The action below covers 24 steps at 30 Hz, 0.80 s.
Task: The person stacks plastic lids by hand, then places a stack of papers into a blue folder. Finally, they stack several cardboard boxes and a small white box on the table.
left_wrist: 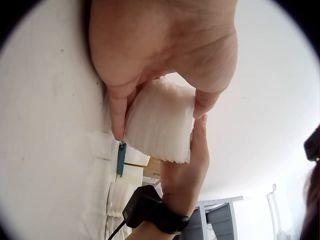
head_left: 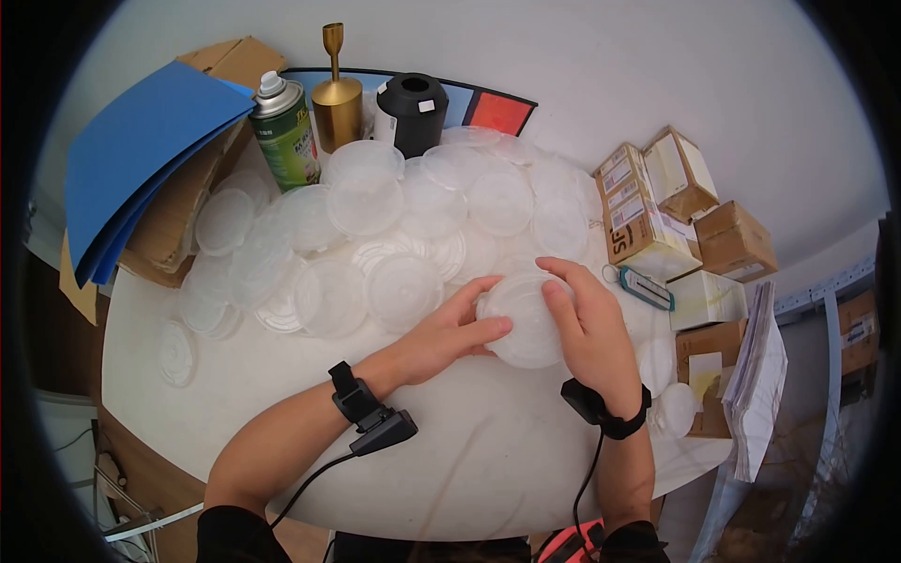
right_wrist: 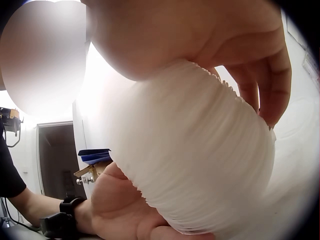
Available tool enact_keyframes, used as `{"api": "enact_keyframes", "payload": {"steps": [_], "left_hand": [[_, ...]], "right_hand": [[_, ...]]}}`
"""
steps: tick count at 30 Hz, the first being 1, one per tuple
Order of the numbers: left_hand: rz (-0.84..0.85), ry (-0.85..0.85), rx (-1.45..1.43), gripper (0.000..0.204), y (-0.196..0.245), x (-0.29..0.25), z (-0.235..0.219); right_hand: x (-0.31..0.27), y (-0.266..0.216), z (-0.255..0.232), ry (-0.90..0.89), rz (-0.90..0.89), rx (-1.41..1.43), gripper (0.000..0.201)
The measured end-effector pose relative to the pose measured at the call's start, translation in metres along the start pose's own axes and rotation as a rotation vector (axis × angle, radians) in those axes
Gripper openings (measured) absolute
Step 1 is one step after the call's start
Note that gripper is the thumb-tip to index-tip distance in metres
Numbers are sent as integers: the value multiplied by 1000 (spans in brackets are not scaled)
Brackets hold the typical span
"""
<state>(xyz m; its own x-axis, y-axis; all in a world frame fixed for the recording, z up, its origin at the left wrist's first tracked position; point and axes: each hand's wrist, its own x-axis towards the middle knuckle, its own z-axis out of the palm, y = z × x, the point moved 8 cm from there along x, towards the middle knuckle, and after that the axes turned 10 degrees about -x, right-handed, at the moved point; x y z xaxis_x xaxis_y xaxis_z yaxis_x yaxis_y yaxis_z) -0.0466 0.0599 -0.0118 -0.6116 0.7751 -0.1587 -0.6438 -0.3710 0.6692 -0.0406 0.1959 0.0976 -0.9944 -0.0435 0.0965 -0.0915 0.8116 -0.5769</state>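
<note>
A thick stack of translucent round plastic lids (head_left: 527,330) is held between both hands over the near middle of the table. My left hand (head_left: 449,340) grips its left side, thumb on the top lid and fingers lower down. From the right, my right hand (head_left: 598,333) grips the same stack, with its thumb over the upper face. Seen from the left wrist, the many rims of the stack (left_wrist: 161,122) lie pressed together between thumb and fingers. The right wrist view shows the ribbed side of the stack (right_wrist: 195,155) spanning both palms.
Many loose lids (head_left: 324,296) spread across the white table (head_left: 404,479) beyond the hands. Behind them stand a green spray can (head_left: 286,141), a gold candlestick-like object (head_left: 338,108) and a black cylinder (head_left: 411,117). Blue folders (head_left: 141,150) lean at left; cardboard boxes (head_left: 638,211) line the right.
</note>
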Motion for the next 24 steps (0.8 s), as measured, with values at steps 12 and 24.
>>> {"api": "enact_keyframes", "payload": {"steps": [12, 24], "left_hand": [[-158, -353, -226, 75, -14, -11, 19], [-570, -638, -88, 75, -54, -34, 23]], "right_hand": [[12, 27, -10, -144, 29, 412, 43], [56, -46, 96, -291, -103, 10, 44]]}}
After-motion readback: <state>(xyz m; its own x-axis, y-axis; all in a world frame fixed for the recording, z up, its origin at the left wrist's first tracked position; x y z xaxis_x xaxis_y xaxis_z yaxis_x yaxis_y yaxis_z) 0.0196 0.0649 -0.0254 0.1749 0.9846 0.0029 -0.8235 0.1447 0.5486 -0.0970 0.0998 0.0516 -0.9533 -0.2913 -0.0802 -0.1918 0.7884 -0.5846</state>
